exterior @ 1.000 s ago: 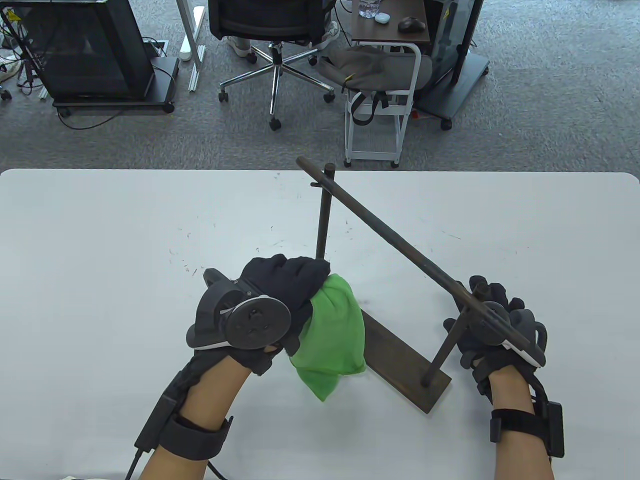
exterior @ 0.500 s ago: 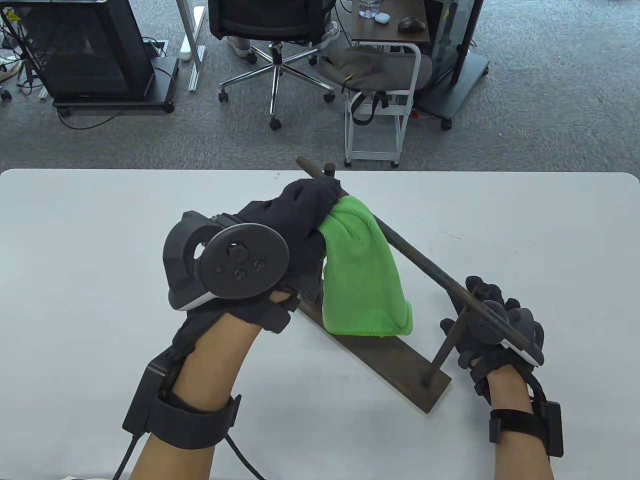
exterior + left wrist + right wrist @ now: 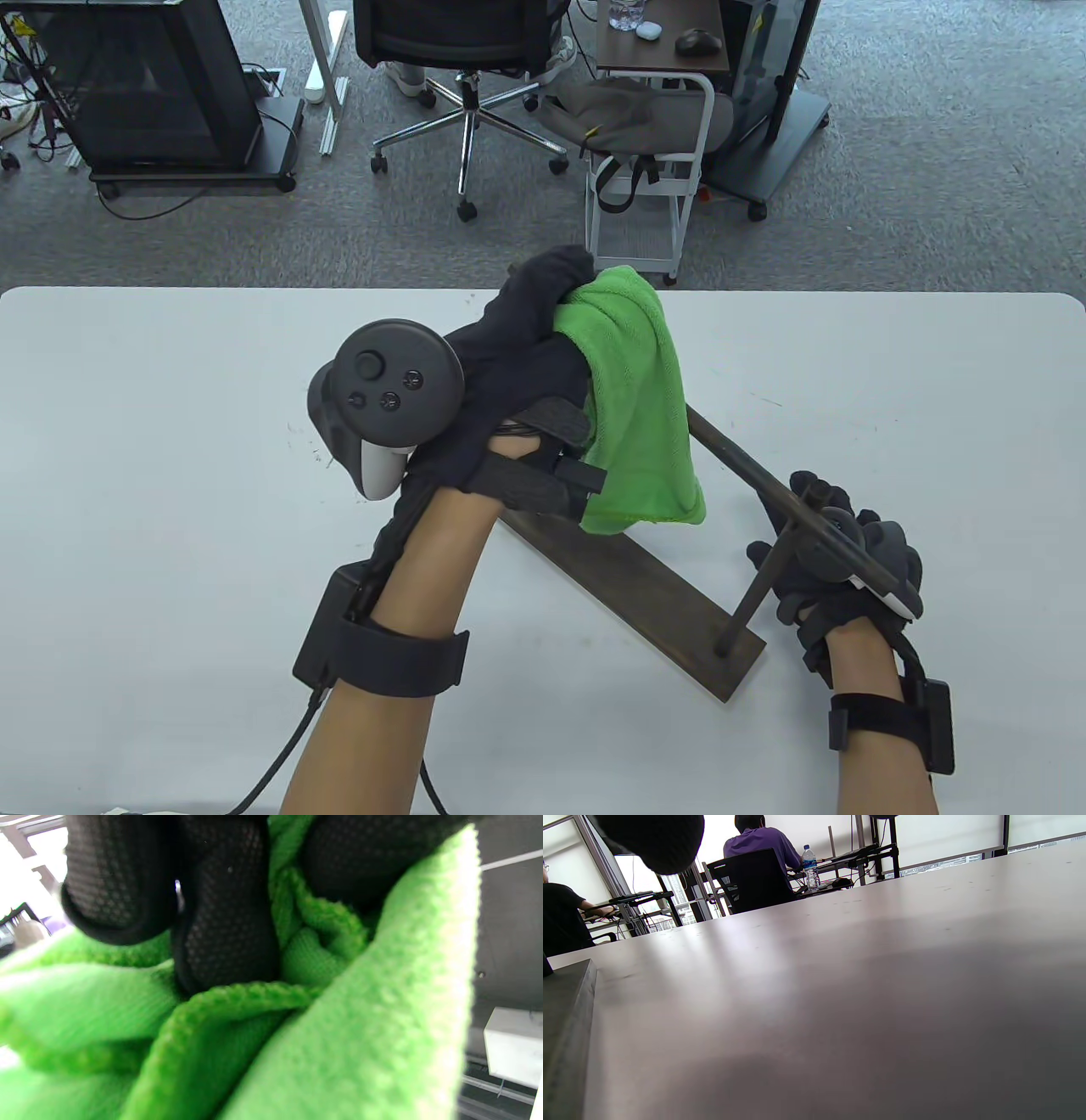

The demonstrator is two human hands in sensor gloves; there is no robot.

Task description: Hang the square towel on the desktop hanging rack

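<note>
The green square towel (image 3: 640,399) hangs from my left hand (image 3: 543,314), which grips its top fold above the far end of the rack's dark crossbar (image 3: 747,463). The towel covers that end of the bar and the far post. In the left wrist view my gloved fingers (image 3: 225,921) pinch bunched green cloth (image 3: 360,1027). The rack's dark base plate (image 3: 653,594) lies diagonally on the white table (image 3: 170,424). My right hand (image 3: 848,552) rests on the table by the near post (image 3: 759,586); the crossbar's end hides its fingers.
Beyond the table's far edge stand an office chair (image 3: 462,51), a white wire cart (image 3: 645,178) and a black cabinet (image 3: 153,85). The right wrist view shows bare tabletop (image 3: 861,984) and the base plate's edge (image 3: 568,1018).
My left hand has lifted the towel from beside the base plate up and away, to above the far end of the crossbar. The right hand has stayed by the near post.
</note>
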